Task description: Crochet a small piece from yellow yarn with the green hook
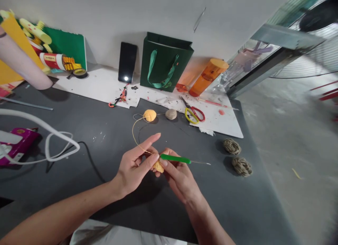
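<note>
Both hands meet at the middle of the table over a small yellow crocheted piece (158, 166). My left hand (136, 167) pinches the piece between thumb and fingers, its index finger raised with the yellow yarn running past it. My right hand (179, 174) is closed around a crochet hook with a green handle (175, 158), its thumb also against the piece. The hook's bare metal end points right; the other end is hidden in the fingers. From the piece, yarn loops up to a yellow yarn ball (149, 115), beside a beige yarn ball (171, 114).
Red-and-yellow-handled scissors (194, 113) lie on a white board (224, 120). Behind stand a phone (127, 62), a green gift bag (165, 62) and an orange bottle (207, 77). Two grey-green yarn bundles (242, 166) sit right. A white cable (63, 146) and purple device (23, 143) lie left.
</note>
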`<state>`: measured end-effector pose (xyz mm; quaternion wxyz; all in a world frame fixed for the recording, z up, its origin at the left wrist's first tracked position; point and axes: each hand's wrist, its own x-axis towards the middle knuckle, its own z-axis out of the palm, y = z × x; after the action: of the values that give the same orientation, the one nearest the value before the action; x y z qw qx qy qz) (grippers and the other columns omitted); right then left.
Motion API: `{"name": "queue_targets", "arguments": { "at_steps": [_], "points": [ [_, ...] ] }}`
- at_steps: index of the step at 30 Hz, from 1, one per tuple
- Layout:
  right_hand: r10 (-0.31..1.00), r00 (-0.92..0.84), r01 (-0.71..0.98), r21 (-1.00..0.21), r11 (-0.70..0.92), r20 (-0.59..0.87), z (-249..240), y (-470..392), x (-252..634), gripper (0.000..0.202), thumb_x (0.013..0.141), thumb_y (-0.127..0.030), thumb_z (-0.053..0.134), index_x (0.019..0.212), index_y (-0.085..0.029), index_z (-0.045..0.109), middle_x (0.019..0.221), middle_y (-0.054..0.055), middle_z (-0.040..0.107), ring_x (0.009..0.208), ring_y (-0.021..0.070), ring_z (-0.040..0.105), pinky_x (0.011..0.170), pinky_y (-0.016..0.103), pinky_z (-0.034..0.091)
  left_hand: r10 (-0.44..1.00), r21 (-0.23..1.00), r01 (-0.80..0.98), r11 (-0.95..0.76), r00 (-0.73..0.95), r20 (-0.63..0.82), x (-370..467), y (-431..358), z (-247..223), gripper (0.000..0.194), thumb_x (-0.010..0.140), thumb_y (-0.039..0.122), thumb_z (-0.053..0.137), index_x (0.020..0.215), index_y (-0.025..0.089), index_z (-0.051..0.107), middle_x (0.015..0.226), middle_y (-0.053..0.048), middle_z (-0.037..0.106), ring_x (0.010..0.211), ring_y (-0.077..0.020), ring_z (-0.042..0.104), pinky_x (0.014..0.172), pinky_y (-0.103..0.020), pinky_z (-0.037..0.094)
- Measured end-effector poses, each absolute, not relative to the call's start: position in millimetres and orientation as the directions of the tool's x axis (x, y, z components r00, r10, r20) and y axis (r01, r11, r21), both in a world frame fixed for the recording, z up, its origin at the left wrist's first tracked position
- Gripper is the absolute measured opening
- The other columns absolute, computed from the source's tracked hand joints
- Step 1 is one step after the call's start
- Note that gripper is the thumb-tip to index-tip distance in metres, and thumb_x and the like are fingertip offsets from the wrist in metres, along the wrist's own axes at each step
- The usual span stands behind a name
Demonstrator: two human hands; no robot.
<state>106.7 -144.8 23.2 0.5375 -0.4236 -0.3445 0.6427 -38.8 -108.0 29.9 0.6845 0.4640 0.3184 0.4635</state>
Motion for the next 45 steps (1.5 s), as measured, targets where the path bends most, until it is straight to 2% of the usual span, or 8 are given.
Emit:
{"name": "queue_targets", "arguments": {
  "at_steps": [6, 15, 23, 30, 33, 38, 40, 45],
  "points": [
    [0.978, 0.040, -0.452, -0.877, -0.164, -0.203, 21, -141, 111, 0.038, 0.071, -0.041, 0.092, 0.071, -0.021, 0.060, 0.061, -0.005, 0.064, 0.053, 0.0104, 0.060, 0.052, 0.022, 0.054, 0.953, 0.951, -0.293, 0.102, 0.302, -0.010, -40, -106, 29, 0.040, 0.086, 0.030, 0.079, 0.126, 0.024, 0.077, 0.077, -0.002, 0.070, 0.064, -0.0117, 0.058, 0.058, -0.023, 0.053],
    [0.965, 0.160, -0.322, -0.935, -0.148, -0.208, 16, -133, 119, 0.033, 0.066, -0.041, 0.094, 0.086, -0.022, 0.073, 0.074, -0.001, 0.074, 0.054, 0.0118, 0.064, 0.049, 0.023, 0.055, 0.942, 0.979, -0.173, 0.106, 0.333, -0.043, -37, -95, 20, 0.045, 0.084, 0.034, 0.077, 0.127, 0.024, 0.076, 0.078, 0.000, 0.068, 0.059, -0.0086, 0.051, 0.058, -0.022, 0.053],
    [0.981, 0.133, -0.309, -0.947, -0.093, -0.140, 5, -126, 130, 0.027, 0.071, -0.046, 0.090, 0.078, -0.023, 0.078, 0.069, -0.001, 0.074, 0.055, 0.0109, 0.064, 0.051, 0.022, 0.056, 0.918, 0.989, -0.051, 0.137, 0.381, -0.108, -35, -87, 12, 0.047, 0.086, 0.033, 0.072, 0.132, 0.024, 0.073, 0.080, 0.000, 0.067, 0.060, -0.0091, 0.050, 0.061, -0.024, 0.053],
    [0.985, 0.169, 0.039, -0.998, -0.038, -0.031, -11, -128, 146, 0.012, 0.084, -0.036, 0.080, 0.087, -0.025, 0.081, 0.078, 0.002, 0.080, 0.067, 0.0168, 0.073, 0.063, 0.028, 0.062, 0.851, 0.986, 0.168, 0.003, 0.518, -0.091, -39, -69, 0, 0.043, 0.093, 0.028, 0.063, 0.134, 0.020, 0.070, 0.086, -0.003, 0.073, 0.059, -0.0097, 0.055, 0.062, -0.025, 0.052],
    [0.983, 0.160, 0.205, -0.977, 0.057, 0.091, -12, -126, 152, 0.006, 0.087, -0.027, 0.076, 0.088, -0.026, 0.081, 0.083, 0.003, 0.082, 0.076, 0.0189, 0.076, 0.071, 0.030, 0.063, 0.816, 0.952, 0.229, -0.203, 0.577, 0.035, -41, -61, -7, 0.039, 0.097, 0.024, 0.058, 0.133, 0.020, 0.070, 0.085, -0.003, 0.075, 0.066, -0.0125, 0.063, 0.066, -0.026, 0.053],
    [0.974, 0.033, 0.395, -0.898, 0.193, 0.223, -10, -121, 167, 0.015, 0.090, -0.019, 0.074, 0.104, -0.024, 0.077, 0.093, 0.004, 0.082, 0.083, 0.0186, 0.078, 0.076, 0.030, 0.064, 0.665, 0.744, 0.271, -0.611, 0.686, 0.296, -43, -47, -8, 0.032, 0.101, 0.012, 0.052, 0.127, 0.020, 0.070, 0.076, 0.001, 0.073, 0.074, -0.0127, 0.065, 0.074, -0.028, 0.047],
    [0.974, 0.054, 0.461, -0.870, 0.172, 0.221, -8, -120, 172, 0.016, 0.091, -0.016, 0.072, 0.106, -0.023, 0.074, 0.096, 0.005, 0.082, 0.085, 0.0187, 0.079, 0.076, 0.028, 0.064, 0.641, 0.689, 0.300, -0.660, 0.703, 0.308, -42, -43, -7, 0.028, 0.100, 0.009, 0.054, 0.119, 0.018, 0.072, 0.081, 0.000, 0.074, 0.078, -0.0130, 0.065, 0.074, -0.029, 0.045],
    [0.953, 0.061, 0.638, -0.745, 0.192, 0.297, -3, -122, 181, 0.016, 0.088, -0.006, 0.070, 0.086, -0.022, 0.067, 0.073, 0.000, 0.073, 0.064, 0.0159, 0.070, 0.063, 0.028, 0.058, 0.676, 0.666, 0.374, -0.646, 0.685, 0.271, -38, -41, -3, 0.026, 0.098, 0.006, 0.056, 0.115, 0.019, 0.072, 0.090, -0.001, 0.073, 0.083, -0.0132, 0.063, 0.078, -0.028, 0.044]
  ]
}}
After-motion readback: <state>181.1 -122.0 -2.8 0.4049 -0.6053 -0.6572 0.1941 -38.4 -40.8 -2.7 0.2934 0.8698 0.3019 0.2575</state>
